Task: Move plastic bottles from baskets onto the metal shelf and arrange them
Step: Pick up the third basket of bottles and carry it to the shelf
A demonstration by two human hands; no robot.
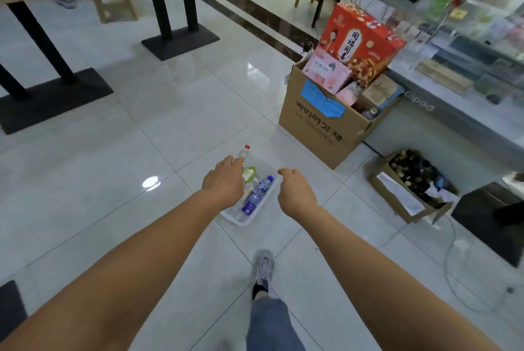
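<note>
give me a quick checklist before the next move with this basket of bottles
1. Load seated: blue-label bottle lies flat inside the white basket: ok.
2. Red-capped bottle pokes out past the far rim and might slip: not ok.
3. Left hand hold: fingers hidden under the hand: cannot tell.
4. Right hand hold: fingers curled by the right rim, contact unclear: cannot tell.
5. Metal shelf located: it is not in view: not ok.
6. Path: cardboard box stands ahead on the right, apart from the basket: ok, keep left of it.
</note>
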